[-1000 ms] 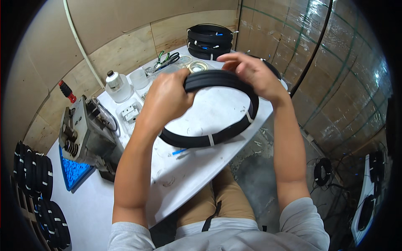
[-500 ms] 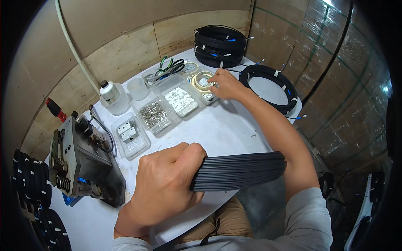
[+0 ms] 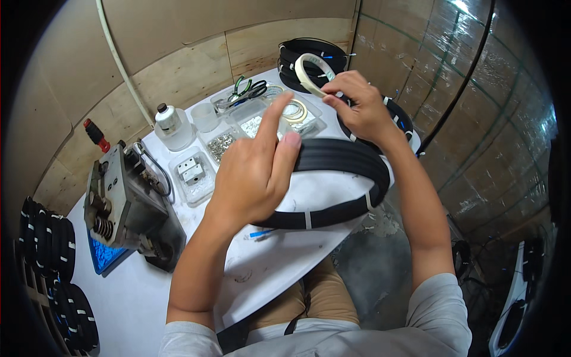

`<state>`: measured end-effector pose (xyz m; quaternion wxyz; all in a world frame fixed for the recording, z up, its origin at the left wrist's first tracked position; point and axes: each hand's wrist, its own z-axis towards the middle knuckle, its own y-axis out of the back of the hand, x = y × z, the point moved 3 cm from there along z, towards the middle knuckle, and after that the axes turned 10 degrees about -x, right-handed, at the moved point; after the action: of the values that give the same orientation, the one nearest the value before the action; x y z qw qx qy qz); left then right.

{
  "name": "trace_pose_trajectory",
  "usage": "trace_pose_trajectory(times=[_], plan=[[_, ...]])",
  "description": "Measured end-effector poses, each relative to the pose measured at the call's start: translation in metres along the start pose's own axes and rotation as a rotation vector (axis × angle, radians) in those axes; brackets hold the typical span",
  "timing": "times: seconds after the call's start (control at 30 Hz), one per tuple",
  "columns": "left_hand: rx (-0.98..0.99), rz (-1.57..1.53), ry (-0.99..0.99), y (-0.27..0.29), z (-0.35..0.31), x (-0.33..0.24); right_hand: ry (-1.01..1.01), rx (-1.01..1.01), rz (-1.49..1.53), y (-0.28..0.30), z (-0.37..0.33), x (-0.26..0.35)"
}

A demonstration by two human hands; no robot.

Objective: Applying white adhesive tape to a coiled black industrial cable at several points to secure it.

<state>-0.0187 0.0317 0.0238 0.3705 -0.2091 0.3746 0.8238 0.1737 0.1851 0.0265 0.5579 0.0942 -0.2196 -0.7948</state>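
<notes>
My left hand (image 3: 253,178) grips the left side of a coil of black cable (image 3: 342,154), its index finger stretched out and its other fingers hidden behind. The coil is tilted over the table, with white tape bands on its near side and a blue-tipped end (image 3: 262,234) below. My right hand (image 3: 363,107) pinches a roll of cream masking tape (image 3: 303,77) between thumb and fingers, raised above the table's far right part. Beneath it, more tape rolls (image 3: 297,112) lie in a clear plastic box.
Clear boxes hold metal parts (image 3: 220,146) and white blocks (image 3: 190,171). A white bottle (image 3: 168,120) stands behind. At left are a metal press (image 3: 128,199), a blue tray (image 3: 104,253) and hung coils (image 3: 50,238). A coil stack (image 3: 288,56) stands at the back right.
My right hand has lifted a tape roll up from the box. My left hand has moved up and turned the coil so its ring shows, and its index finger has straightened.
</notes>
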Motion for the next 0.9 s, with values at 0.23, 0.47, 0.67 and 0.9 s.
trace_pose_trajectory(times=[0.23,0.47,0.67,0.9], plan=[[-0.025,0.056,0.018,-0.01,0.008,-0.001,0.122,0.107,-0.078,0.057,0.013,0.066],[-0.002,0.055,-0.015,-0.011,-0.008,-0.018,-0.019,0.119,-0.098,0.067,0.013,0.082],[-0.045,-0.028,0.027,-0.011,-0.007,-0.011,0.073,0.293,-0.025,0.072,0.018,0.108],[-0.082,0.006,0.046,-0.012,-0.008,-0.013,0.127,0.359,-0.078,0.074,0.018,0.113]])
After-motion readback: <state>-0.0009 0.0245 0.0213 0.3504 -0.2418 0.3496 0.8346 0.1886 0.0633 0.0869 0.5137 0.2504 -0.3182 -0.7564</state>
